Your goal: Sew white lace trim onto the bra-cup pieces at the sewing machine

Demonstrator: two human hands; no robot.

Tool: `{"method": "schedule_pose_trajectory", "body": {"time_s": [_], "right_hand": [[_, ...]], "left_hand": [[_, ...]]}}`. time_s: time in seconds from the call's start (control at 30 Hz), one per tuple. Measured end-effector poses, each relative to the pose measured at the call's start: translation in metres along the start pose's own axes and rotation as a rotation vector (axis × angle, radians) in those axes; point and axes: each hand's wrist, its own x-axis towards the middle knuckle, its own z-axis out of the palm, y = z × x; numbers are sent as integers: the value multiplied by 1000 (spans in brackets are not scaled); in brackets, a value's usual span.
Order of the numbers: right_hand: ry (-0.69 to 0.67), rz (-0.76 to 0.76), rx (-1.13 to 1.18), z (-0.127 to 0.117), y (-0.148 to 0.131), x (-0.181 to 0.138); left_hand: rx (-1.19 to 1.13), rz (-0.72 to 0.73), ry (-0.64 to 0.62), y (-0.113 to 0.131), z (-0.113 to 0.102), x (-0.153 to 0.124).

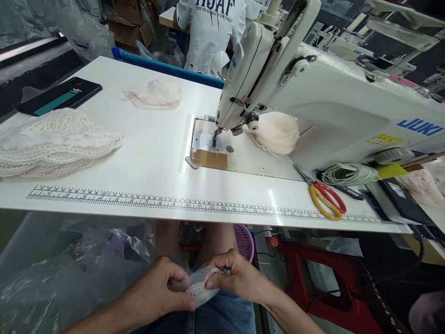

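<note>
Below the table edge, over my lap, both hands pinch a small white lace piece. My left hand grips its left side with thumb and fingers closed. My right hand pinches the right end, fingers curled. On the white table above stands a white Juki sewing machine with its needle and presser foot over the metal plate.
A stack of white lace pieces lies at the table's left, a smaller lace piece further back, a dark phone at far left. Peach padded cups sit under the machine arm. Red-and-yellow scissors lie at the right. A person in white stands behind.
</note>
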Motion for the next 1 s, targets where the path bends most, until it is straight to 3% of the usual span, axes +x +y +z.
{"method": "schedule_pose_trajectory", "body": {"time_s": [0.5, 0.7, 1.0], "right_hand": [[-102, -49, -133, -3, 2, -5], [-105, -103, -190, -2, 11, -5], [-97, -113, -190, 0, 11, -5]], "left_hand": [[137, -58, -16, -12, -8, -9], [140, 9, -89, -6, -3, -6], [100, -24, 17, -10, 9, -1]]}}
